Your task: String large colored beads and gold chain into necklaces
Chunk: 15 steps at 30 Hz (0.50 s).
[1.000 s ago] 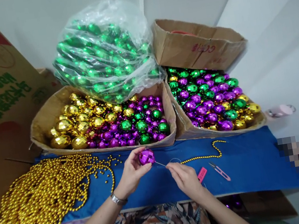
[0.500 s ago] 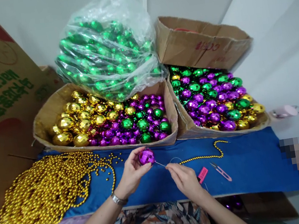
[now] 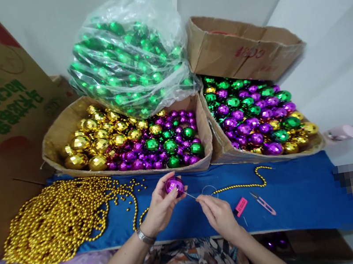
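Since half a second ago, my left hand [image 3: 158,208] has shifted its hold, the thumb moving up across the front of the purple ball [image 3: 171,182]. That hand reaches in from the left, wrist bent slightly, fingers curled behind the ball and thumb pressed on its face, so I have it firmly clasped. My right hand [image 3: 221,214] comes in from the right, knuckles up, thumb and forefinger pinching the end of a thin pale rod [image 3: 190,195] that runs from the ball's right side. Shiny and faceted, the ball throws back bright patches; it is held above the blue cloth [image 3: 301,197], just on the near side of the left box [image 3: 135,170]. A fine loop of thread [image 3: 209,185] curves beyond my right fingers, beside a short gold bead strand [image 3: 239,187]. Further right lie a pink-and-black object [image 3: 241,207] and pink-handled snips [image 3: 264,204]. Left of my hands spreads a heap of gold beads [image 3: 56,218]; on the far side, next to the left box, the right box [image 3: 267,156] holds purple, green and gold balls.
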Motion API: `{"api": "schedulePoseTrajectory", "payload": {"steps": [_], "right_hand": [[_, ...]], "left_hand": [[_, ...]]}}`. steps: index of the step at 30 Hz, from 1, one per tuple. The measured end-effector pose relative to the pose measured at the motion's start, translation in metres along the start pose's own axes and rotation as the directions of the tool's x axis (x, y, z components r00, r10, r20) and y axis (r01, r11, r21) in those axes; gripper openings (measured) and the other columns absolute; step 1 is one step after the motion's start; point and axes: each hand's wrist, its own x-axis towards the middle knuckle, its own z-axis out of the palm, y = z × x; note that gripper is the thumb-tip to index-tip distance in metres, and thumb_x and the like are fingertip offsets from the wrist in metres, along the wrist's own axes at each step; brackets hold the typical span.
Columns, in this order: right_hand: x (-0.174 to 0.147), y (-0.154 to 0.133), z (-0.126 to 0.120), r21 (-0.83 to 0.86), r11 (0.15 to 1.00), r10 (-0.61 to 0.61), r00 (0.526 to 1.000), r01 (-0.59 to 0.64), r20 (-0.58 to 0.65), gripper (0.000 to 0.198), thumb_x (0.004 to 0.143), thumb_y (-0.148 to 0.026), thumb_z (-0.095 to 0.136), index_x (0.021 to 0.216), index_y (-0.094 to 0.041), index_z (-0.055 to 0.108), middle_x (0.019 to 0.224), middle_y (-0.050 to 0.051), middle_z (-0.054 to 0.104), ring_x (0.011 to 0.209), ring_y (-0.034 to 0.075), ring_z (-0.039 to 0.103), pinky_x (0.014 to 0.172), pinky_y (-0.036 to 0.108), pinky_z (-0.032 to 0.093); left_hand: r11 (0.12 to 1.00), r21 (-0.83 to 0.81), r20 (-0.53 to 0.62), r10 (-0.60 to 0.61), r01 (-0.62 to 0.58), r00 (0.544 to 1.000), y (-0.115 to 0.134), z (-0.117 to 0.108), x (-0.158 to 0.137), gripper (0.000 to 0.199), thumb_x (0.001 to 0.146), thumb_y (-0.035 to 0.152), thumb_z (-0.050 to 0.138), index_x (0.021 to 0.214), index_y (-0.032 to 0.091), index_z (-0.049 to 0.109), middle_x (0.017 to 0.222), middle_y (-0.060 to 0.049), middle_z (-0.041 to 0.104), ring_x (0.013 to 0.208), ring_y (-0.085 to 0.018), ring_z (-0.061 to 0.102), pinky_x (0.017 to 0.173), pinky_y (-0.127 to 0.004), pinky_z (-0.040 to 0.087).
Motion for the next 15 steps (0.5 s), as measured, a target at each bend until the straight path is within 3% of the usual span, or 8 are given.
{"api": "schedulePoseTrajectory", "payload": {"steps": [8, 15], "right_hand": [[-0.0037, 0.0002, 0.0016, 0.159, 0.986, 0.038, 0.999, -0.040, 0.011, 0.021, 0.097, -0.016, 0.040, 0.104, -0.019, 0.060, 0.093, 0.005, 0.071, 0.083, 0.015, 0.068, 0.074, 0.024, 0.053], [-0.0020, -0.0022, -0.0008, 0.239, 0.965, 0.097, 0.993, -0.110, 0.065, 0.020, 0.098, -0.019, 0.041, 0.102, -0.020, 0.060, 0.093, 0.004, 0.070, 0.084, 0.014, 0.068, 0.074, 0.021, 0.051]], "left_hand": [[0.998, -0.046, -0.058, -0.033, 0.031, 0.998, -0.0009, 0.0024, 0.0005, 0.048, 0.073, 0.027, 0.077, 0.116, 0.022, 0.058, 0.117, -0.010, 0.061, 0.091, -0.022, 0.067, 0.083, -0.039, 0.054], [0.995, -0.092, -0.024, -0.037, 0.035, 0.999, -0.0016, 0.0001, 0.0006, 0.049, 0.073, 0.027, 0.078, 0.117, 0.021, 0.058, 0.119, -0.011, 0.062, 0.094, -0.024, 0.068, 0.084, -0.040, 0.054]]}}
